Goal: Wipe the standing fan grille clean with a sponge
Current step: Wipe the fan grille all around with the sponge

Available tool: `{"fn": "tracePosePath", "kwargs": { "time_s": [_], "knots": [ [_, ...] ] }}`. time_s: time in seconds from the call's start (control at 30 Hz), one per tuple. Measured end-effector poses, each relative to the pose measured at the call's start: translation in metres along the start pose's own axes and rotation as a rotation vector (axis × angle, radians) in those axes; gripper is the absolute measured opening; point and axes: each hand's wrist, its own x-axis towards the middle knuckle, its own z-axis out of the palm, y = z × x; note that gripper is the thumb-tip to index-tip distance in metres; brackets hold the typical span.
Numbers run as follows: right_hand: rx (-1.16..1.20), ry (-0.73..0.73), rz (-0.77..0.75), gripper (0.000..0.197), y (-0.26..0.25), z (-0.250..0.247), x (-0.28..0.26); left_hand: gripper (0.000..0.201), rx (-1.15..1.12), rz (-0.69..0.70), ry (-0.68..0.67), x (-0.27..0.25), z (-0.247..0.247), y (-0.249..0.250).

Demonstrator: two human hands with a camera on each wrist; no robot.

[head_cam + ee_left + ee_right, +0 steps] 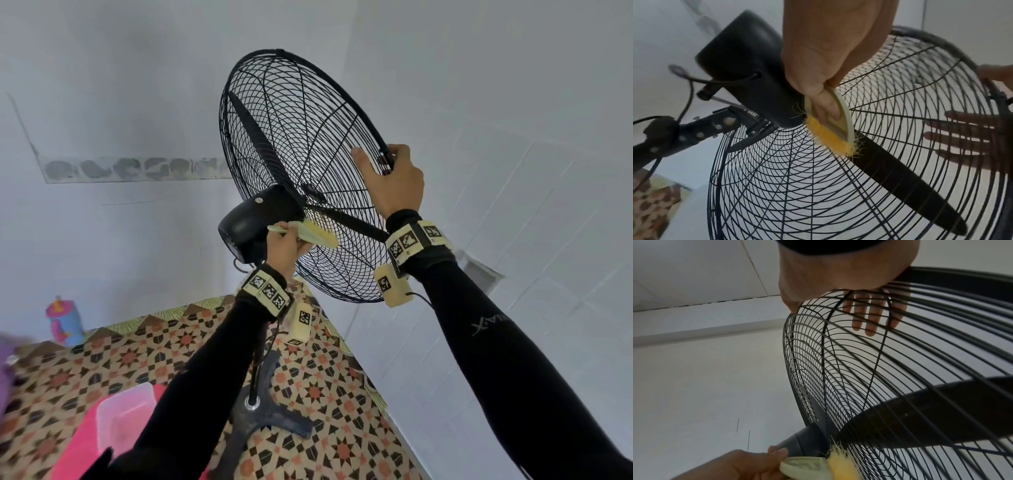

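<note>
The fan grille [301, 164], a black wire cage, is tilted so its face leans up and away to the right; its wires fan out from the hub, and a dark blade [906, 186] lies inside it, running from the hub down toward the lower rim; the motor housing [253, 222] sits behind the hub, just left of the left hand's grip. Below that grip the pole drops to the cross-shaped fan base [270, 411] on a patterned floor [325, 394]; a pink box with a clear tub [123, 418] lies nearer the person, left of the left forearm, and a blue and pink bottle [65, 322] stands well apart by the wall.

The right hand [394, 181] grips the grille's rim at its right side, thumb on the near face, fingers [869, 318] spread flat behind the wires. The left hand [284, 246] pinches the pale handle of a yellow-bristled sponge brush [830, 129]; its long axis runs along the grille from the hub toward the lower right, bristles pressed on the wires beside the housing.
</note>
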Motion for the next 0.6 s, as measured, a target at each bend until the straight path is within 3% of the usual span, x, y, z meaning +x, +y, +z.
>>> {"fn": "tracePosePath", "kwargs": {
  "time_s": [0.07,0.2,0.4,0.5,0.6],
  "knots": [
    [0.003,0.0,0.0,0.077,0.001,-0.001,-0.001,0.015,-0.052,0.018,-0.004,0.001,0.0,-0.001],
    [0.008,0.002,0.003,0.074,0.002,0.0,-0.005,0.007,-0.195,0.042,0.026,0.003,0.002,0.03],
    [0.011,-0.003,0.02,0.078,-0.002,-0.001,-0.007,0.012,0.018,0.024,-0.034,-0.005,-0.001,0.002],
    [0.005,-0.008,-0.007,0.076,0.0,-0.004,-0.01,0.005,-0.057,0.092,-0.03,-0.006,-0.002,0.023],
    [0.011,-0.007,0.005,0.076,-0.001,-0.003,-0.012,0.017,-0.146,0.085,-0.057,-0.012,-0.001,0.035]
  ]
}}
